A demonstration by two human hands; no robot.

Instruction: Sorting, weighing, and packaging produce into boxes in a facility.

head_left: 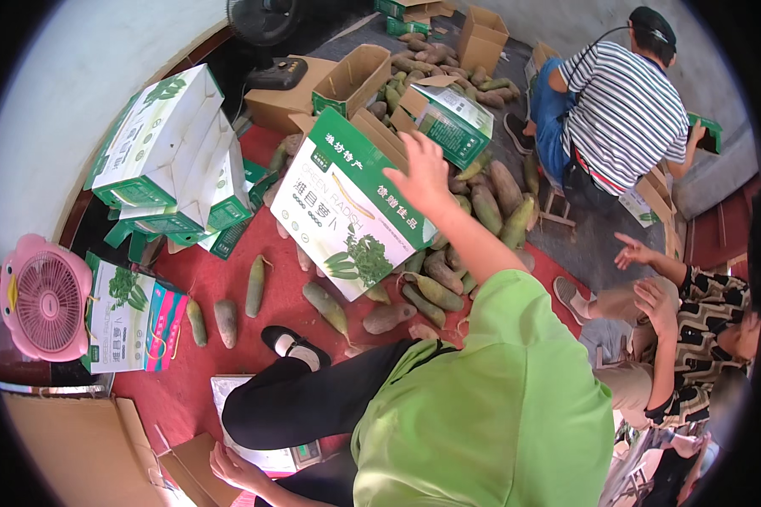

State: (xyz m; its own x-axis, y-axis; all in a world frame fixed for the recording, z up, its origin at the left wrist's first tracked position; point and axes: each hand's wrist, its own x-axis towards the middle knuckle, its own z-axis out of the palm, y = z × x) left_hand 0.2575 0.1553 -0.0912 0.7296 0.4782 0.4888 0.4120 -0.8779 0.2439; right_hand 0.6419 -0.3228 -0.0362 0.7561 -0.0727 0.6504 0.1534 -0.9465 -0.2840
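My right hand reaches forward over a green-and-white carton printed with radishes. Its fingers are spread at the carton's upper edge, the thumb against the green panel. The carton stands tilted on a heap of radishes, its brown flaps open at the top. Low in the view, my left hand has loosely parted fingers, close to the brown flap of an open box; I see nothing in it. Beside my bent leg lies a white scale-like device, partly hidden. Several loose radishes lie on the red mat near my shoe.
Stacked cartons and a pink fan stand left, a black fan at the back. A person in a striped shirt crouches at far right; another person in a patterned top sits nearer, hands raised.
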